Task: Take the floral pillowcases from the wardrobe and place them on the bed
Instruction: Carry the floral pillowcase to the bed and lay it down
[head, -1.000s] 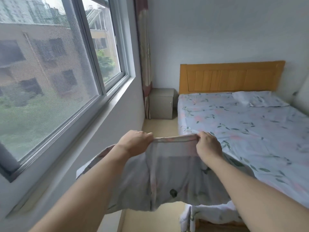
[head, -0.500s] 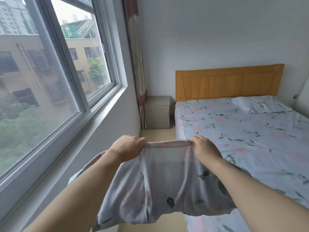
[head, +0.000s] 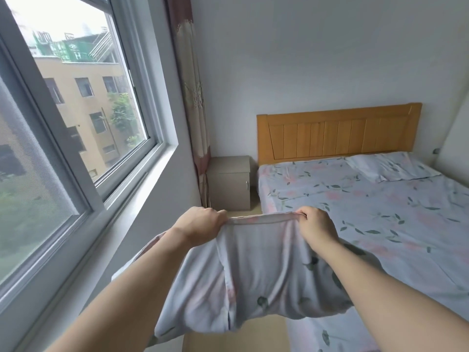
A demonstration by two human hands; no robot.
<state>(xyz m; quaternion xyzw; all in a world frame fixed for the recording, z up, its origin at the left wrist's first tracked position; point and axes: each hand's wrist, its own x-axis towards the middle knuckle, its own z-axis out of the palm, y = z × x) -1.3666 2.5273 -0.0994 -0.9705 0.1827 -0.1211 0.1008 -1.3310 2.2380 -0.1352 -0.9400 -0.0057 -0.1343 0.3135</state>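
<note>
Floral pillowcase [head: 256, 270] gripped, forearms hiding its corners

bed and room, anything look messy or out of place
Nothing stands out. The floral-sheeted bed is smooth, one flat pillow lies at its wooden headboard, and both hands hold the floral pillowcase.

View swung up and right: orange slatted wooden headboard [head: 337, 134] and beige bedside cabinet [head: 229, 182] now lower in frame, more wall above. Pale floral fabric pillowcase [head: 256, 273] carried closer to floral-sheeted bed [head: 380, 212]. Left hand [head: 200, 222] and right hand [head: 316, 227] hold its edge stretched wider apart.
</note>
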